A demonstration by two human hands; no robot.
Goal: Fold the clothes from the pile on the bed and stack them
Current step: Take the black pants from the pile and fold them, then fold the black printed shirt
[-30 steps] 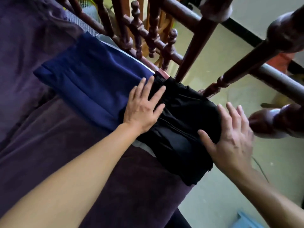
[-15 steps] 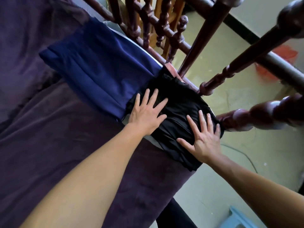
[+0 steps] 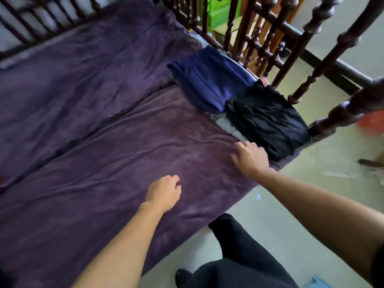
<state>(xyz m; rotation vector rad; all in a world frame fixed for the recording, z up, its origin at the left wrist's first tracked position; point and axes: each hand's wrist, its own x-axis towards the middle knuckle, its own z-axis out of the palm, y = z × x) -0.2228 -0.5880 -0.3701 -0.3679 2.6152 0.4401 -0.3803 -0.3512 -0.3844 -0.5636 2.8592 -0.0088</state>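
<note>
Looking down at a rumpled purple blanket [image 3: 104, 132] spread wide, seam running across the middle. Got two folded pieces at its far right corner, tucked right up against the turned wooden railing [image 3: 299, 65] — a navy folded garment [image 3: 209, 80] further back and a black folded garment [image 3: 268, 121] nearer, edges touching. Also spotting a bit of grey cloth [image 3: 226, 125] poking out from under the black one, on the side facing the open blanket.

Left hand [image 3: 164, 192] out over bare blanket, well apart from the clothes, fingers loosely curled, gripping nothing. Right hand [image 3: 251, 157] just beside the near corner of the black piece, fingers relaxed and bent down toward the blanket, nothing in it either — can't tell about actual contact with the grey edge, too blurry there.

Past the blanket's edge, pale floor [image 3: 270, 204], plus a dark trouser leg [image 3: 239, 256] at the bottom. Something bright green [image 3: 220, 15] behind the railing, and something orange-red [image 3: 374, 121] smeared out at the far right, too blurred to identify.
</note>
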